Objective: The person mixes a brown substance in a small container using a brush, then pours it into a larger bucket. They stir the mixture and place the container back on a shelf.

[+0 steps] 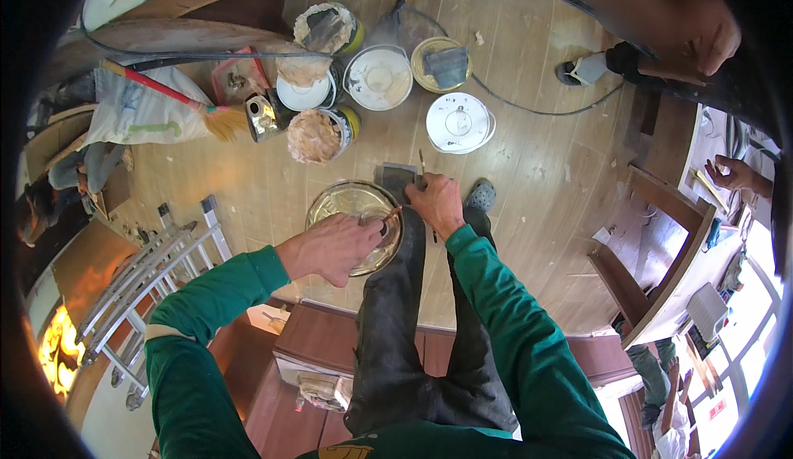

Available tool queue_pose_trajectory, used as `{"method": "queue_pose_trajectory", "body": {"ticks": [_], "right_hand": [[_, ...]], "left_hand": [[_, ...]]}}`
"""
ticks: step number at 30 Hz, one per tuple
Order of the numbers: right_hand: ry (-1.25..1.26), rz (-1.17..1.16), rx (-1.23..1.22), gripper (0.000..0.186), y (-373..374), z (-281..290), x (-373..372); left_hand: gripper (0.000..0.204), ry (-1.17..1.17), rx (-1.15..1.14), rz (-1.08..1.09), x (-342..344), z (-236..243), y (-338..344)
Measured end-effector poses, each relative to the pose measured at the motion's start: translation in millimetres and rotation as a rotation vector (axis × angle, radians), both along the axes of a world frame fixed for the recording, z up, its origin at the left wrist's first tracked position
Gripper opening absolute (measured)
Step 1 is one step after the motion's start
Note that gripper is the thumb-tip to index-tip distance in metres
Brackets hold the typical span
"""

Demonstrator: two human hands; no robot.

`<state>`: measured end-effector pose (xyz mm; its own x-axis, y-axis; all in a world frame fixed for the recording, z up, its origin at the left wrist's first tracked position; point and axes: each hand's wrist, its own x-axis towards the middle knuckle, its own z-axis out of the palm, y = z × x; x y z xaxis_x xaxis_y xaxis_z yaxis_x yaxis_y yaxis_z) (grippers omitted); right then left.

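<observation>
My left hand (330, 244) is over a round, shiny metal tin or lid (332, 201), closed on a small brownish stick (395, 213) near its right side. To its right, my right hand (438, 203) grips a long, thin tool (422, 161), perhaps a brush or stick, held upright in the picture; its tip is too small to make out. A dark grey flat piece (393, 173) lies just beyond the tin, beside my right hand. My dark-trousered legs and one grey clog (481, 195) show beneath.
Several buckets (378, 75), lids and a hose lie ahead. A red-handled broom (165, 90) rests on a white sack at left, above an aluminium ladder (153, 294). Co-workers show at far left (87, 170), upper right (591, 69), right (743, 174) and lower right. A wooden frame (636, 285) stands right.
</observation>
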<state>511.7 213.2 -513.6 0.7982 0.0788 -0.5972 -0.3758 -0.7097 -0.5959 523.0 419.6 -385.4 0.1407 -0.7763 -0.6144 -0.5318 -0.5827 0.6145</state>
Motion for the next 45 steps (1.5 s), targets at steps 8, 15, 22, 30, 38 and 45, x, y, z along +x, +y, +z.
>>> {"method": "queue_pose_trajectory", "body": {"ticks": [8,15,22,30,38,45], "right_hand": [[0.025,-0.018,0.139,0.039,-8,28,12],[-0.037,-0.011,0.177,0.039,-14,28,14],[0.020,-0.036,0.357,0.045,-17,30,19],[0.044,-0.014,0.474,0.047,-24,18,23],[-0.013,0.081,0.409,0.046,-25,-2,13],[0.048,0.112,0.431,0.046,-27,2,14]], "left_hand": [[0.067,0.127,0.075,-0.036,31,26,-7],[0.067,0.201,0.107,-0.034,44,30,-16],[0.068,0.231,0.175,-0.053,54,33,-26],[0.067,0.283,0.205,-0.079,66,35,-39],[0.062,0.349,0.233,-0.078,68,34,-51],[0.065,0.368,0.224,-0.109,63,24,-50]]}}
